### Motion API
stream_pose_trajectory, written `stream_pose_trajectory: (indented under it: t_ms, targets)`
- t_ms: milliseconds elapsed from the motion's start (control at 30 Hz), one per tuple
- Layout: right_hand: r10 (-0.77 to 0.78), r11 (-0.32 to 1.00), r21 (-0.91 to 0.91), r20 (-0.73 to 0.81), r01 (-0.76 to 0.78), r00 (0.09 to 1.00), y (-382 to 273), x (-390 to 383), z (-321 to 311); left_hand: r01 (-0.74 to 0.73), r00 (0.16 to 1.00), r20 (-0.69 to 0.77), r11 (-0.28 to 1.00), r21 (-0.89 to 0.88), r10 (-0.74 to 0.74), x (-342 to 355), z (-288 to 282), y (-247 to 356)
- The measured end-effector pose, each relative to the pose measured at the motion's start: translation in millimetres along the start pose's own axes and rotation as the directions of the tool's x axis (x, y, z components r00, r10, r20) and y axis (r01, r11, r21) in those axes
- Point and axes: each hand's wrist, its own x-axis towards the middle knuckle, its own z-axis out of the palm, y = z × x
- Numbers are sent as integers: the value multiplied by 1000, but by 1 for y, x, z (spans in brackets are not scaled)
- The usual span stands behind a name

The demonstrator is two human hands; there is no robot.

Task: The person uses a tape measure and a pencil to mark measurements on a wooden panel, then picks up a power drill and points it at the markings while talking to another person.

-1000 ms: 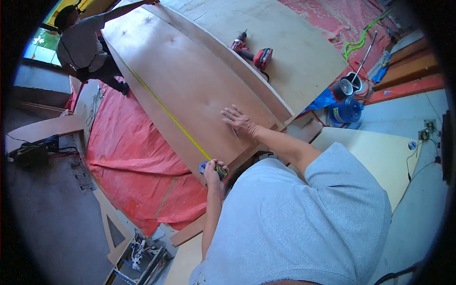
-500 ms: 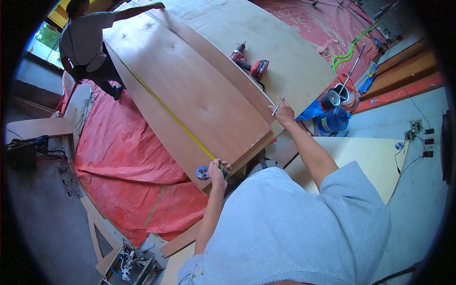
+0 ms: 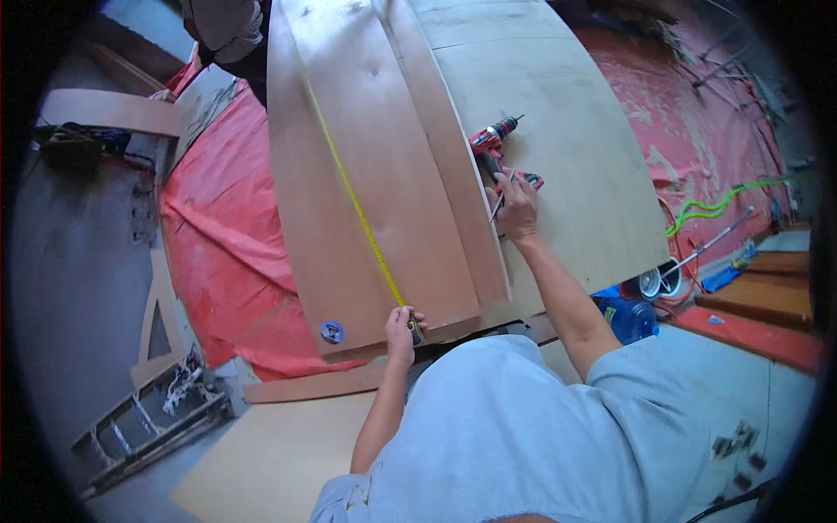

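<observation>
My left hand (image 3: 400, 338) is closed round a tape measure (image 3: 416, 330) at the near edge of a reddish-brown plywood sheet (image 3: 392, 192). Its yellow blade (image 3: 360, 212) runs out along the sheet toward the far end. In the fingers of my right hand (image 3: 520, 212) is a thin, light pen-like stick (image 3: 497, 207). That hand is over the near end of a red and black cordless drill (image 3: 491, 139), partly covering it; whether it touches the drill I cannot tell. The drill lies on a paler plywood sheet (image 3: 575, 148).
A round blue-purple disc (image 3: 331, 332) lies at the sheet's near left corner. Red sheeting (image 3: 227, 235) covers floor at left; a ladder (image 3: 148, 427) lies at lower left. Another person (image 3: 228, 35) stands at far left. A blue water bottle (image 3: 629, 321) and buckets (image 3: 660, 279) are at right.
The view has turned, so the sheets now run straighter ahead. My right hand has moved from the sheet's near right corner to the drill. My left hand still holds the tape measure.
</observation>
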Motion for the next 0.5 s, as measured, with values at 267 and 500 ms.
stream_pose_trajectory:
  t_ms: [267, 500]
  targets:
    - [137, 989, -94, 358, -111, 924, 54, 58, 26, -6, 1000, -26, 1000, 9, 6, 7, 117, -11]
    - [268, 961, -153, 710, -229, 651, 49, 101, 37, 52, 998, -44, 999, 11, -51, 12, 163, -21]
